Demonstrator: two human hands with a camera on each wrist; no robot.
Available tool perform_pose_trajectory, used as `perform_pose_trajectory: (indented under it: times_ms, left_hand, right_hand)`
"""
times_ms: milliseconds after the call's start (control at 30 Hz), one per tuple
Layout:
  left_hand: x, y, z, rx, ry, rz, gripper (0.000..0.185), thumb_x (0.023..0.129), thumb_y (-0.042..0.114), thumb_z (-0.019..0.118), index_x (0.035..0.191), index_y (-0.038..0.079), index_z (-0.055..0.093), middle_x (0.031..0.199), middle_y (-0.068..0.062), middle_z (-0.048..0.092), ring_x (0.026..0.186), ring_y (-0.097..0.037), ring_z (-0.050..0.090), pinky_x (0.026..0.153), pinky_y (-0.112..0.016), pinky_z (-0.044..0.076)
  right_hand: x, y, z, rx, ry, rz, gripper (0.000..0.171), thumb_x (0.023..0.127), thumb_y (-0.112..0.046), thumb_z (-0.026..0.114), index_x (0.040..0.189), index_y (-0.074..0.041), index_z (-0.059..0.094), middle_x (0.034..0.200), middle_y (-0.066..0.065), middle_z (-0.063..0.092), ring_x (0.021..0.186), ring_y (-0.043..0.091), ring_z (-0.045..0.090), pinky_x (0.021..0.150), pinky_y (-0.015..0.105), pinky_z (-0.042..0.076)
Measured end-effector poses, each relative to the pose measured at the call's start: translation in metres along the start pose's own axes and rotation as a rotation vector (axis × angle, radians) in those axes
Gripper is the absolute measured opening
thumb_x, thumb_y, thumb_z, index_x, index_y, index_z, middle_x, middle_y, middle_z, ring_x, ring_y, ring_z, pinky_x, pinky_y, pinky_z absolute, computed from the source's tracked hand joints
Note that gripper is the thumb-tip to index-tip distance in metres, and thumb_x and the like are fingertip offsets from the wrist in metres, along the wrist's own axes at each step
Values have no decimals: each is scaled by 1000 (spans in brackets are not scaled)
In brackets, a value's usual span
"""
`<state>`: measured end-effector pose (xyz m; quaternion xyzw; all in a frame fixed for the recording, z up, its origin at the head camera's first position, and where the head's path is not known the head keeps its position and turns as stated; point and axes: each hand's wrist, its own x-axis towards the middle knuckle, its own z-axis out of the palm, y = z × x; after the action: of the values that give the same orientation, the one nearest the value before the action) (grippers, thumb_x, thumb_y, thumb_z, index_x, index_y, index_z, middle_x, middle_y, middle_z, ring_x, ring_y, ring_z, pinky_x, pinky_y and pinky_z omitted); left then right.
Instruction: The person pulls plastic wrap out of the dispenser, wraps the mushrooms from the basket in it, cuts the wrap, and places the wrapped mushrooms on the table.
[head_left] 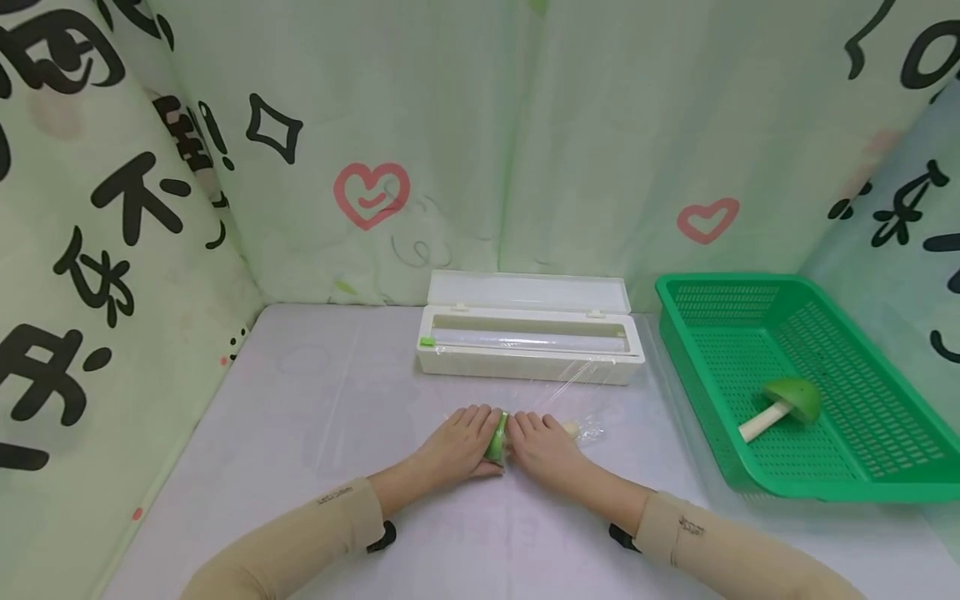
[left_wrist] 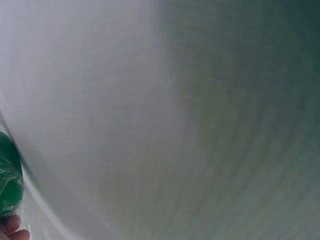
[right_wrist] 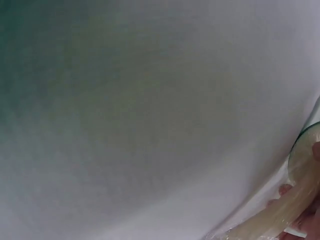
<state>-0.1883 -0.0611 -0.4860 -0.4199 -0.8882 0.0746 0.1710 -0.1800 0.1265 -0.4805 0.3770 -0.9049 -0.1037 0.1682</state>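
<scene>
A toy mushroom with a green cap [head_left: 496,443] and pale stem lies in plastic wrap between both hands, low over the table. My left hand [head_left: 459,443] holds the cap from the left, fingers on the far side and thumb on the near side. From the right, my right hand [head_left: 546,452] grips the stem, whose pale end [head_left: 573,429] shows past the fingers with loose wrap [head_left: 591,432] around it. In the left wrist view the wrapped cap [left_wrist: 10,182] appears at the edge. The right wrist view shows the film-covered stem [right_wrist: 275,212] against the fingers.
Behind the hands stands a white cling film dispenser [head_left: 517,367], its lid [head_left: 528,292] raised and a film roll [head_left: 525,339] inside. A green basket [head_left: 862,492] at right holds another green-capped mushroom [head_left: 795,398]. Printed curtains [head_left: 600,125] enclose the table [head_left: 345,400].
</scene>
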Motion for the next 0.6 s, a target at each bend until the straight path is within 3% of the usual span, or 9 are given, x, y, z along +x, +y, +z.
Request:
perform_pose_trajectory:
  times_ms: [267, 433, 600]
  left_hand:
    - [5, -3, 0, -118, -64, -44, 78, 82, 64, 47, 127, 1, 36, 107, -7, 47, 93, -17, 46, 80, -27, 43]
    - [10, -8, -2, -203, -102, -56, 78, 81, 62, 50, 127, 0, 38, 110, -8, 50, 96, -18, 48, 80, -29, 44]
    - [13, -14, -3, -217, -122, -72, 79, 80, 63, 50, 127, 1, 38, 110, -8, 51, 96, -18, 49, 80, -30, 44]
  right_hand:
    - [5, 0, 3, 10, -71, -25, 37, 91, -26, 51, 112, 4, 50, 87, 8, 51, 75, 19, 50, 61, 28, 42]
    - [9, 5, 3, 129, -176, -25, 32, 92, -16, 48, 116, 5, 45, 94, 12, 51, 83, 22, 51, 67, 31, 46]
    - [13, 10, 4, 247, -192, -18, 28, 93, -12, 46, 115, 4, 44, 95, 13, 52, 86, 24, 53, 71, 34, 48]
